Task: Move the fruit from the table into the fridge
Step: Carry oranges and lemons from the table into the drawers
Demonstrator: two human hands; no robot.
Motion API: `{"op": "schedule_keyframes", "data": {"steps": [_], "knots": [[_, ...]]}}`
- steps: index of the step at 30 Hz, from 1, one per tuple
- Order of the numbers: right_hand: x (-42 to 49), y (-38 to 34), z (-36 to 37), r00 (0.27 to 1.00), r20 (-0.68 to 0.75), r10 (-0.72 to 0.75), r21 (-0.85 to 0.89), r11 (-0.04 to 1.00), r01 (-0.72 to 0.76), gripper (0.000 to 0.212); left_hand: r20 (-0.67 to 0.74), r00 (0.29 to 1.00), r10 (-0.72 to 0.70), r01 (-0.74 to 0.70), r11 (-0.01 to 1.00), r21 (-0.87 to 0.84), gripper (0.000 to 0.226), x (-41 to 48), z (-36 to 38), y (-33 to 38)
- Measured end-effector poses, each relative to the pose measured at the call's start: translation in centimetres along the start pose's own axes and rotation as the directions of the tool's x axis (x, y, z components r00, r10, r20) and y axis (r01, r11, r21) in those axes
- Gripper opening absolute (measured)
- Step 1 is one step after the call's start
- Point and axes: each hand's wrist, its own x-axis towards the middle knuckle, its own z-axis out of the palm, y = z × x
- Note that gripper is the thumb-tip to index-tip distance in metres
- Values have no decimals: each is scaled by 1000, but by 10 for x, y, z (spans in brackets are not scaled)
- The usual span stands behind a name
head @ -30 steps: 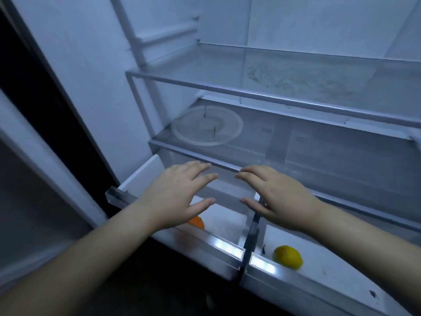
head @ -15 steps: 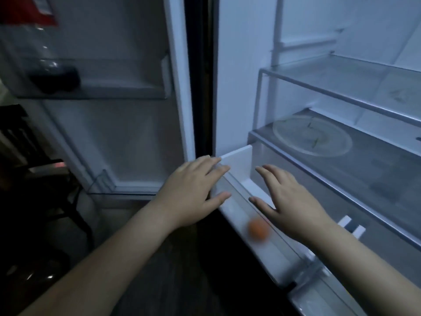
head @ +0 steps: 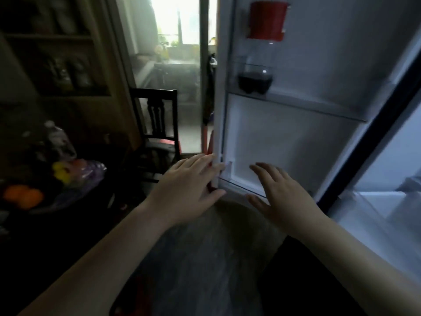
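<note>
Orange fruit [head: 24, 196] and a yellow fruit [head: 60, 171] lie on the dark table [head: 75, 215] at the far left, beside a crumpled clear plastic bag [head: 88, 176]. The open fridge door [head: 296, 124] fills the upper right, and a strip of the lit fridge interior [head: 387, 201] shows at the right edge. My left hand [head: 189, 185] and my right hand [head: 280, 197] are stretched out in front of me, fingers straight and spread, holding nothing. Both hover in front of the door's lower edge.
A dark bottle with a red label [head: 259, 62] stands in the door shelf. A dark wooden chair [head: 157, 124] stands behind the table, before a bright doorway [head: 177, 65]. A wooden shelf unit [head: 57, 53] rises at the upper left. Dark floor [head: 205, 258] lies below my arms.
The view has swung left, from the fridge shelves and drawers to the door and the table. Both hands stay empty and outstretched; the drawer fruit is out of sight.
</note>
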Motion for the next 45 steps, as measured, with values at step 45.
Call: {"op": "schedule_keyframes", "data": {"steps": [45], "knots": [[434,-288,246,648,178,-741,412,654,634,66,18,422,-907,905,422,54,71,-87,120,-387]]}}
